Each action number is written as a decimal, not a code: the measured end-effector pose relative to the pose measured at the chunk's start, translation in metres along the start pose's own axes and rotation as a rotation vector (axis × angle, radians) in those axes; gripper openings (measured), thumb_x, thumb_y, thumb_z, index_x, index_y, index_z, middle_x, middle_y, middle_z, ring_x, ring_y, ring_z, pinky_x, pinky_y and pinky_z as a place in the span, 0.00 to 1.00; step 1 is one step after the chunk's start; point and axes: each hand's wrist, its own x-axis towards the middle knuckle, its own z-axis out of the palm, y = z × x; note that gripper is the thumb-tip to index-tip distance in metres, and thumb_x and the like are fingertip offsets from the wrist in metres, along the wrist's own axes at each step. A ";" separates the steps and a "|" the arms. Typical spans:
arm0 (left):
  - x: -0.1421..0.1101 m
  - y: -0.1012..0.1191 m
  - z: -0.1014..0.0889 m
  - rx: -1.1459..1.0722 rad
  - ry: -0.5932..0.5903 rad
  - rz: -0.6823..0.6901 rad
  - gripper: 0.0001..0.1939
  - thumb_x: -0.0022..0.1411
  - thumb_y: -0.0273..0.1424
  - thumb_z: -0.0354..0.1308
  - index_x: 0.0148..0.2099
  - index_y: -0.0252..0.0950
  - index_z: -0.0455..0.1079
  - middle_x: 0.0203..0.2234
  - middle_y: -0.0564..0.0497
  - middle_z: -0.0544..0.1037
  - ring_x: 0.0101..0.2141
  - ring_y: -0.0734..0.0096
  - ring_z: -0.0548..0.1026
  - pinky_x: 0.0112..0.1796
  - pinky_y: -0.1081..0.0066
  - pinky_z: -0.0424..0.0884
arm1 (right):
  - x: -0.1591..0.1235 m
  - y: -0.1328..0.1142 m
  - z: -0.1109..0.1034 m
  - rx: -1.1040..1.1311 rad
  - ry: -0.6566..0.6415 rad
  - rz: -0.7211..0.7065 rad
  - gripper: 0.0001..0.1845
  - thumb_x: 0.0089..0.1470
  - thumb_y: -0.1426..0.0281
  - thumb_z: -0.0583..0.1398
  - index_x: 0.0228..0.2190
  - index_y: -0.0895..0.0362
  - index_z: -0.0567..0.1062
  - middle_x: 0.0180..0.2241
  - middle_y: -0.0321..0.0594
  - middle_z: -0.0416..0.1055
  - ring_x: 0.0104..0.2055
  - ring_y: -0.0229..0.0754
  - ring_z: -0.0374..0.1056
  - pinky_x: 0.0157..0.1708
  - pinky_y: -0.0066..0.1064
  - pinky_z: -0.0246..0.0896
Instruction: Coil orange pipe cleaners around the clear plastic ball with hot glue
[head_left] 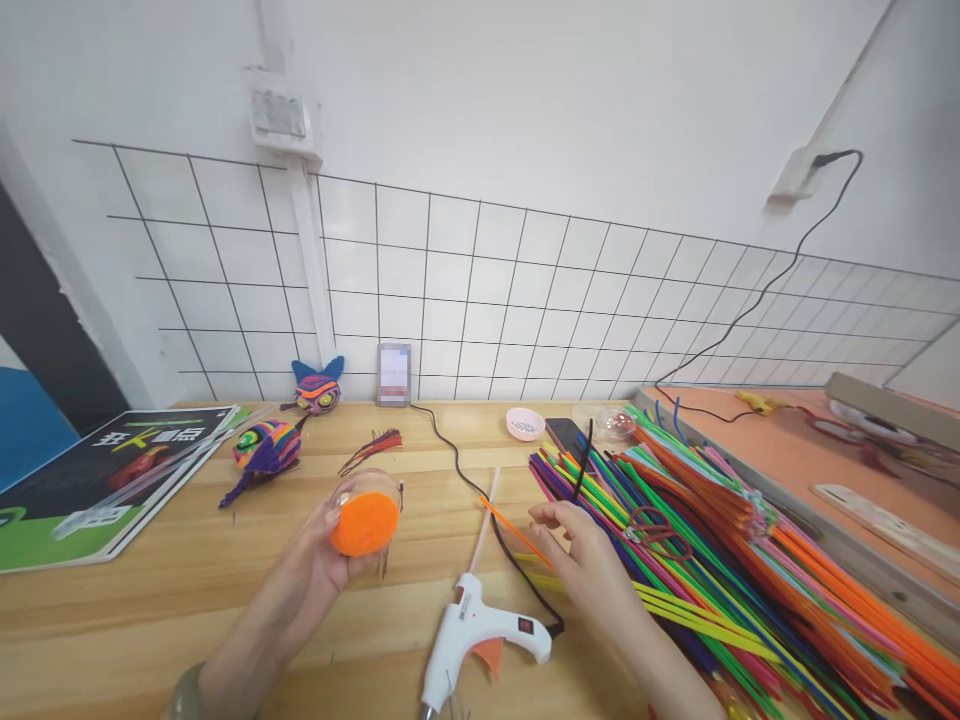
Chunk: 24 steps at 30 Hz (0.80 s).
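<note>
My left hand is closed around a clear plastic ball, whose near side is covered by a flat orange disc, apparently coiled pipe cleaner. Fine dark strands poke out at the ball's right side. On the right, the curled fingers of my right hand grip an orange pipe cleaner that points up and left; where it meets the palm is partly hidden. Between my hands lies a white glue gun, with a clear glue stick protruding from its back. A black pipe cleaner rises just behind my right fingers.
Pipe cleaners of many colours spread over the right side, with scissors on top. Farther back are a pink bowl, a phone and two colourful figures. A magazine lies left. A black cord crosses the table.
</note>
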 end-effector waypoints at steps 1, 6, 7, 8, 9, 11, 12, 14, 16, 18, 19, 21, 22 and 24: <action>0.000 0.000 0.000 -0.006 0.014 0.001 0.20 0.61 0.32 0.56 0.56 0.43 0.66 0.51 0.47 0.75 0.42 0.63 0.76 0.36 0.66 0.78 | -0.001 -0.002 0.000 -0.004 -0.032 -0.004 0.13 0.57 0.64 0.54 0.34 0.58 0.75 0.38 0.48 0.75 0.43 0.51 0.70 0.44 0.42 0.61; 0.000 -0.001 0.001 -0.018 0.022 -0.003 0.19 0.62 0.32 0.56 0.56 0.42 0.66 0.50 0.46 0.76 0.41 0.65 0.76 0.38 0.67 0.77 | -0.018 -0.022 0.010 -0.011 -0.257 -0.008 0.08 0.52 0.64 0.61 0.27 0.55 0.76 0.27 0.35 0.75 0.29 0.41 0.69 0.27 0.27 0.58; -0.001 -0.001 0.002 -0.018 0.019 -0.005 0.18 0.62 0.32 0.55 0.55 0.41 0.67 0.50 0.46 0.76 0.41 0.66 0.76 0.38 0.67 0.77 | -0.022 -0.025 0.013 -0.037 -0.329 0.000 0.08 0.50 0.64 0.63 0.26 0.55 0.76 0.24 0.33 0.73 0.27 0.39 0.67 0.24 0.25 0.53; -0.001 -0.001 0.002 -0.020 0.017 -0.006 0.17 0.62 0.32 0.55 0.54 0.41 0.68 0.50 0.46 0.76 0.41 0.66 0.76 0.38 0.67 0.77 | -0.025 -0.027 0.015 -0.067 -0.388 0.000 0.08 0.49 0.64 0.64 0.24 0.55 0.75 0.22 0.31 0.71 0.25 0.37 0.64 0.22 0.25 0.49; -0.001 -0.002 0.003 -0.024 0.018 -0.006 0.16 0.62 0.32 0.55 0.53 0.40 0.68 0.51 0.45 0.76 0.42 0.65 0.76 0.37 0.67 0.77 | -0.027 -0.028 0.018 -0.101 -0.429 -0.012 0.09 0.47 0.65 0.65 0.22 0.56 0.74 0.21 0.30 0.68 0.24 0.36 0.62 0.21 0.24 0.45; -0.001 -0.003 0.003 -0.033 0.022 -0.011 0.16 0.62 0.32 0.55 0.53 0.40 0.68 0.51 0.45 0.76 0.43 0.64 0.76 0.37 0.67 0.77 | -0.030 -0.028 0.022 -0.153 -0.469 -0.044 0.11 0.45 0.67 0.66 0.19 0.56 0.72 0.18 0.28 0.62 0.22 0.34 0.57 0.20 0.25 0.41; -0.001 -0.003 0.003 -0.037 0.025 -0.016 0.16 0.62 0.32 0.55 0.53 0.41 0.67 0.50 0.45 0.76 0.43 0.64 0.76 0.37 0.66 0.77 | -0.031 -0.028 0.023 -0.164 -0.482 -0.056 0.10 0.45 0.68 0.66 0.19 0.56 0.71 0.18 0.27 0.61 0.22 0.33 0.56 0.20 0.25 0.40; -0.001 -0.005 0.003 -0.031 0.025 -0.023 0.18 0.62 0.32 0.55 0.55 0.41 0.65 0.50 0.45 0.76 0.42 0.64 0.76 0.37 0.65 0.77 | -0.033 -0.027 0.025 -0.147 -0.522 -0.058 0.09 0.46 0.69 0.65 0.19 0.56 0.72 0.18 0.27 0.61 0.22 0.33 0.56 0.21 0.25 0.41; 0.000 -0.008 0.001 -0.023 0.033 -0.022 0.21 0.62 0.32 0.56 0.57 0.41 0.63 0.49 0.44 0.77 0.40 0.63 0.77 0.36 0.64 0.76 | -0.033 -0.029 0.024 -0.099 -0.555 -0.053 0.07 0.49 0.69 0.63 0.21 0.55 0.74 0.22 0.29 0.65 0.24 0.34 0.60 0.23 0.24 0.46; 0.002 -0.011 -0.001 -0.017 0.053 -0.020 0.25 0.59 0.32 0.59 0.59 0.42 0.61 0.48 0.44 0.78 0.39 0.62 0.78 0.35 0.63 0.76 | -0.031 -0.032 0.022 -0.032 -0.570 -0.058 0.08 0.53 0.68 0.61 0.23 0.55 0.76 0.26 0.32 0.68 0.29 0.36 0.64 0.28 0.24 0.50; 0.004 -0.014 -0.003 -0.015 0.064 -0.021 0.28 0.57 0.32 0.61 0.59 0.42 0.60 0.48 0.43 0.77 0.38 0.61 0.78 0.34 0.62 0.76 | -0.030 -0.034 0.020 0.004 -0.578 -0.064 0.10 0.55 0.67 0.60 0.24 0.55 0.76 0.28 0.33 0.69 0.31 0.37 0.65 0.31 0.24 0.52; 0.007 -0.018 -0.007 -0.003 0.093 -0.028 0.35 0.52 0.32 0.65 0.61 0.43 0.57 0.49 0.41 0.77 0.38 0.57 0.79 0.33 0.61 0.76 | -0.027 -0.035 0.019 0.085 -0.590 -0.066 0.15 0.58 0.63 0.57 0.25 0.55 0.76 0.29 0.34 0.68 0.32 0.38 0.65 0.33 0.25 0.53; 0.008 -0.020 -0.008 0.008 0.112 -0.029 0.37 0.50 0.32 0.66 0.61 0.43 0.56 0.49 0.40 0.77 0.38 0.56 0.79 0.33 0.60 0.76 | -0.025 -0.034 0.018 0.129 -0.580 -0.061 0.17 0.59 0.60 0.56 0.25 0.56 0.75 0.28 0.34 0.67 0.32 0.38 0.64 0.33 0.25 0.53; 0.010 -0.024 -0.010 0.030 0.147 -0.009 0.41 0.47 0.33 0.68 0.61 0.42 0.56 0.47 0.40 0.78 0.41 0.53 0.79 0.35 0.59 0.75 | -0.023 -0.031 0.018 0.235 -0.531 -0.040 0.20 0.58 0.54 0.55 0.26 0.57 0.73 0.26 0.33 0.64 0.30 0.38 0.61 0.31 0.26 0.54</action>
